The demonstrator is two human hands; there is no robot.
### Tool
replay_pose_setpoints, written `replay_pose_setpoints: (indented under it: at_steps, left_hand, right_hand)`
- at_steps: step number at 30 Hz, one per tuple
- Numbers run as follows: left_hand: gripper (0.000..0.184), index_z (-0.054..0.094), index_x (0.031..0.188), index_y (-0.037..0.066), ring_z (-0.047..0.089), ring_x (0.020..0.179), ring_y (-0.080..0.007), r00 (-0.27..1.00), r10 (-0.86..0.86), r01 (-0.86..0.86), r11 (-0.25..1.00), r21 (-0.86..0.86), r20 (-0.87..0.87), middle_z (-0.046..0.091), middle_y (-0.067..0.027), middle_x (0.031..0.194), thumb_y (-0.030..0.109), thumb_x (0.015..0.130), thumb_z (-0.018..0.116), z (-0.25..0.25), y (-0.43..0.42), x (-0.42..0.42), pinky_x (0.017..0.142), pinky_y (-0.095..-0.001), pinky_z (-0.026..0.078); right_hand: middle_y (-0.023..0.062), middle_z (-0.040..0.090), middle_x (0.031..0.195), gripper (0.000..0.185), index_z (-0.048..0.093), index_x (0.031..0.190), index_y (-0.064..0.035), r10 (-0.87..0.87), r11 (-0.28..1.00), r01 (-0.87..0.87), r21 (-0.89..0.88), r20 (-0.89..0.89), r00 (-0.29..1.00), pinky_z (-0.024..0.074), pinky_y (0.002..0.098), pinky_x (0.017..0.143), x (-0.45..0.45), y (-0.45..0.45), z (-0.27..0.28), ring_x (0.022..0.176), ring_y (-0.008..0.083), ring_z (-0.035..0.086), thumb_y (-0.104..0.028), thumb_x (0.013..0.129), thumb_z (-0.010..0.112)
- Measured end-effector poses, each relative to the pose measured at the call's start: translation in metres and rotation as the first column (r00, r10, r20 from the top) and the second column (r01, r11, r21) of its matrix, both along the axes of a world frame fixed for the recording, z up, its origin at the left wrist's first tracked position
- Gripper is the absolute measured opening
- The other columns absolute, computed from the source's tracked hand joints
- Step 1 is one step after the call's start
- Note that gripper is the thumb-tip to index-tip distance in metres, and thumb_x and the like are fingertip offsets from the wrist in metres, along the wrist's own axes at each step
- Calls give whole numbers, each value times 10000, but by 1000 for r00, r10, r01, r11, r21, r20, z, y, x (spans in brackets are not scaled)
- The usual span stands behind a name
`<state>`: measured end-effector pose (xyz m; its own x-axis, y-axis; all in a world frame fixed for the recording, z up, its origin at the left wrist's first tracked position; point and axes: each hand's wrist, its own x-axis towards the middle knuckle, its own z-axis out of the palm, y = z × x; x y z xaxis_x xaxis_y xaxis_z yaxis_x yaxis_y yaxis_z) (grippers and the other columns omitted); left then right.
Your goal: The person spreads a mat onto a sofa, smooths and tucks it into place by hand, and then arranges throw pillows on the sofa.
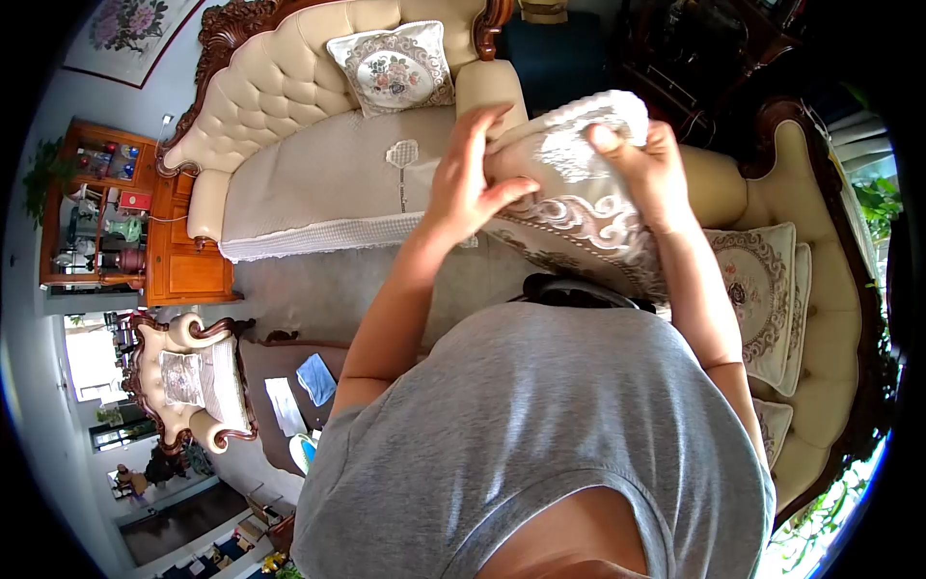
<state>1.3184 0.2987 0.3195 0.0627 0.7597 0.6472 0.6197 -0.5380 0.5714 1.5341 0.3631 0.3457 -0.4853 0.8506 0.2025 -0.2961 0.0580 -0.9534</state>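
A floral cushion [579, 207] with brown scrollwork and a white fringed edge is held up in front of my chest. My right hand [648, 172] grips its upper right edge, thumb on the white fringe and fingers bent behind. At the cushion's left side, my left hand [473, 179] has its thumb and fingers spread apart, the thumb resting near the pale cover. The cushion's underside and far side are hidden.
Behind stands a cream tufted sofa [318, 174] with another floral cushion [397, 68]. A second sofa [820, 318] with cushions is at the right. A low table [265, 386] holds papers and a blue cloth [315, 379]. An orange-brown cabinet [193, 270] is at the left.
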Motion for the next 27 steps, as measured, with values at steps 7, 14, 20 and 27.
replay_pose_setpoints:
  at_steps: [7,14,20,27]
  left_hand:
    - [292,638,1068,29,619,1010,-205,966,247,-198,897,-395,77,677,-94,1011,144,810,710,-130,-9,-110,917,-359,451]
    - [355,553,1152,44,591,1014,-176,244,11,309,947,-89,970,621,-63,1103,247,889,677,-90,30,-68,861,-327,500]
    - [185,628,1005,-23,665,802,-194,573,-149,80,989,126,806,681,-109,909,135,907,623,34,3,-44,733,-382,572]
    - [230,618,973,-94,671,779,-228,758,-375,159,900,407,533,671,-155,861,122,935,546,73,-30,-39,736,-364,559]
  right_hand:
    - [28,669,983,388,635,1060,-58,-228,973,230,-28,-286,931,460,260,818,90,18,-15,862,115,606,-296,788,778]
    - [106,649,1106,510,574,1175,-33,-215,967,101,-232,-543,812,500,397,912,121,9,7,1004,240,628,-445,878,626]
    - [95,679,990,259,616,1099,-20,-555,815,576,-69,-377,741,564,323,769,170,18,20,883,184,670,-219,960,525]
    - [51,644,937,175,619,1012,-29,-624,741,661,-115,-482,615,452,290,841,169,5,-29,861,136,594,-85,850,655]
